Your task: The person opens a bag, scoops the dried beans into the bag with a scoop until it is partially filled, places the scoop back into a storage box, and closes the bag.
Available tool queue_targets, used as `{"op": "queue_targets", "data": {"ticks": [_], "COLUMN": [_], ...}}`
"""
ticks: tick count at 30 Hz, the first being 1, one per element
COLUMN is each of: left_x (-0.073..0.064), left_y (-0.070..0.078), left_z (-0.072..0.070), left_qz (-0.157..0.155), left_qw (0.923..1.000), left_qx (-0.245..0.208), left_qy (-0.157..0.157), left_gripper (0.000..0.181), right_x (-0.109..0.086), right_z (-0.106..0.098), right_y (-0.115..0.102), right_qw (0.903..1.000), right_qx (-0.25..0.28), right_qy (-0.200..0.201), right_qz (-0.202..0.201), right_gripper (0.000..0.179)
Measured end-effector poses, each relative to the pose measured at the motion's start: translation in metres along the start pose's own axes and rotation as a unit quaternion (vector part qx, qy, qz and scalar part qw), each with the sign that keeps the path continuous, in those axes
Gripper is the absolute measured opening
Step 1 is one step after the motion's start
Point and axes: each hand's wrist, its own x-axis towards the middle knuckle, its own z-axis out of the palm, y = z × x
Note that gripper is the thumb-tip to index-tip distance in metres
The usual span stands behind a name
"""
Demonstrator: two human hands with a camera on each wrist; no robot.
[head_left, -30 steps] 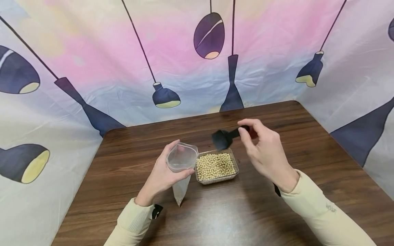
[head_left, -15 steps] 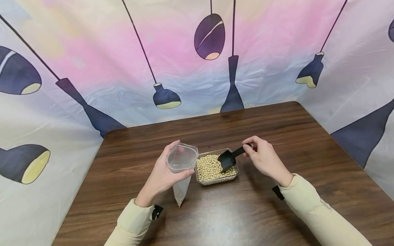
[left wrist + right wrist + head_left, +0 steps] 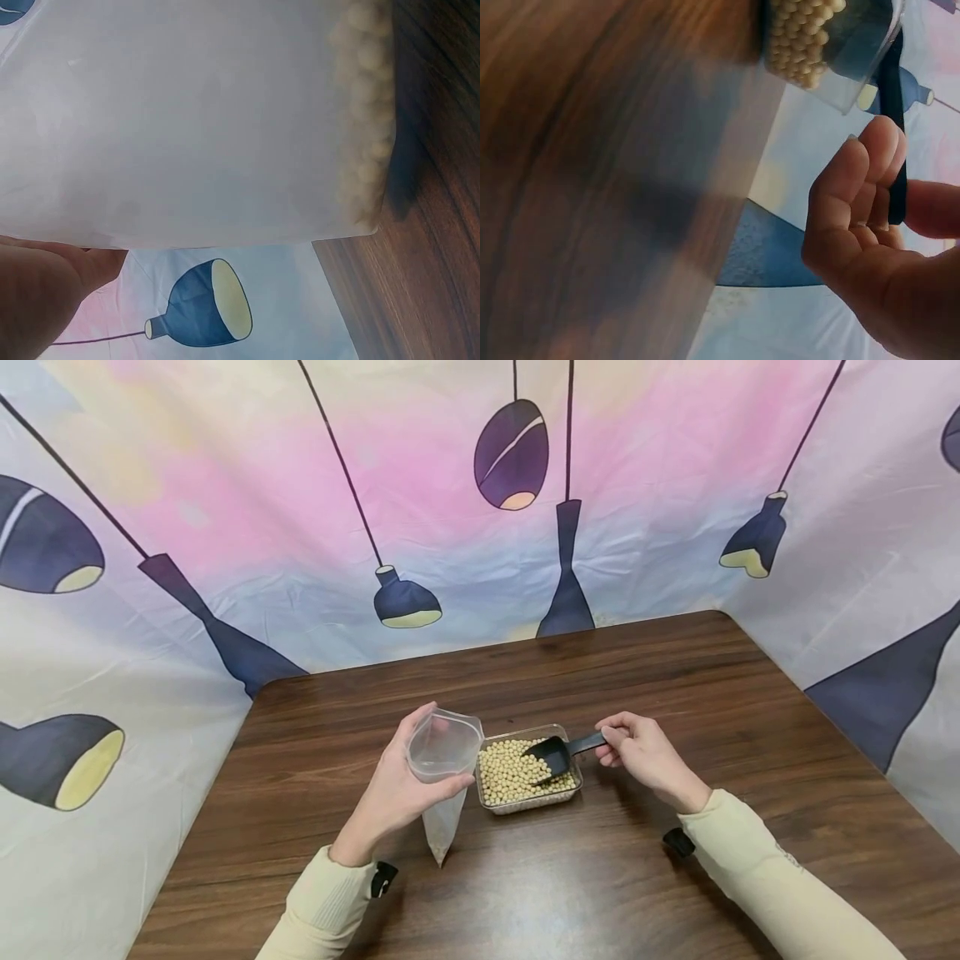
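My left hand [image 3: 396, 789] grips a translucent plastic bag [image 3: 444, 822] near its top, with the mouth held wide and facing up. A layer of pale beans [image 3: 367, 112] lies along the bag's bottom, seen through its side in the left wrist view. My right hand [image 3: 643, 752] pinches the end of a black scoop's handle [image 3: 587, 743]. The scoop's blade [image 3: 553, 758] is sunk among the soybeans [image 3: 512, 772], some of them over its front edge. A clear rectangular container [image 3: 525, 807] holds these soybeans, just right of the bag.
A dark wood-grain table [image 3: 540, 893] carries the container. Behind it hangs a backdrop cloth [image 3: 465, 560] printed with lamps, meeting the table's far edge. Cream sleeves [image 3: 750, 852] and black wrist straps [image 3: 678, 842] are on both arms.
My right hand has come down with the scoop from above the container, and the blade has gone into the soybeans and flattened its tilt. My left hand and the bag stay nearly still.
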Motion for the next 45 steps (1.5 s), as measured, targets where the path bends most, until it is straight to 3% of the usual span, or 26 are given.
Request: {"op": "queue_targets", "data": {"ticks": [9,15,22,31,37,45], "left_x": [-0.001,-0.001,-0.003,-0.003,-0.004,-0.005], "left_y": [-0.001,-0.001,0.000,0.000,0.001,0.003], "left_z": [0.000,0.000,0.002,0.004,0.004,0.004], "left_qz": [-0.001,0.001,0.002,0.006,0.006,-0.009], "left_qw": [1.0000,1.0000,1.0000,1.0000,1.0000,0.9999], "left_qx": [0.002,0.000,0.006,0.002,0.002,0.007], "left_qy": [0.002,0.002,0.000,0.002,0.005,-0.002], "left_gripper": [0.094,0.095,0.093,0.093,0.092,0.092], "right_x": [0.002,0.000,-0.008,-0.015,-0.013,-0.012], "right_z": [-0.007,-0.017,-0.029,-0.021,0.002,0.020], "right_y": [0.008,-0.001,-0.029,-0.074,-0.095,-0.104], "right_qw": [0.9960,0.9898,0.9856,0.9651,0.9677,0.9729], "right_qx": [0.077,0.128,0.168,0.250,0.226,0.168], "right_qy": [-0.013,-0.026,-0.013,-0.017,-0.028,-0.025], "right_qz": [0.042,0.057,0.010,-0.076,-0.109,-0.157], "right_gripper": [0.031,0.036,0.034,0.026,0.018,0.020]}}
